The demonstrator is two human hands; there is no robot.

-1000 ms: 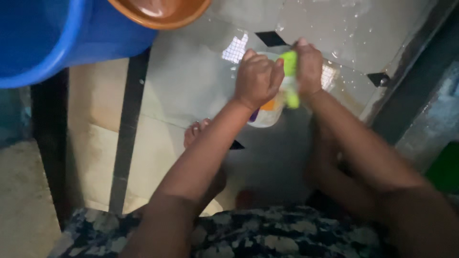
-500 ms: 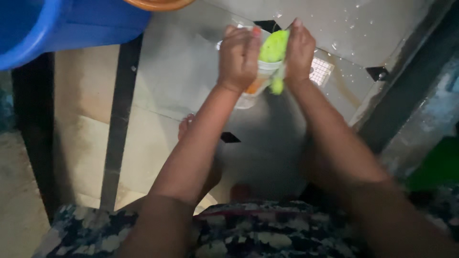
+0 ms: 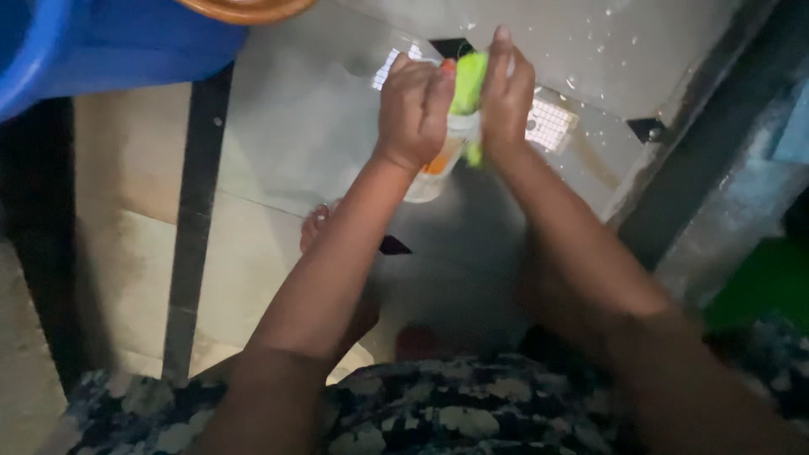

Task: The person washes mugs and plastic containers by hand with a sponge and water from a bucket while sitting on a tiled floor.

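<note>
Hands seemingly nudged up-left, squeezing green sponge against cup.

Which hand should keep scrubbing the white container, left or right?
Probably the right hand: it already presses the green sponge against the white container, while the left hand grips and steadies that container.

Single head view, looking steeply down past own forearms at wet tiled floor (close range)

left hand curled, right hand gripping
</note>
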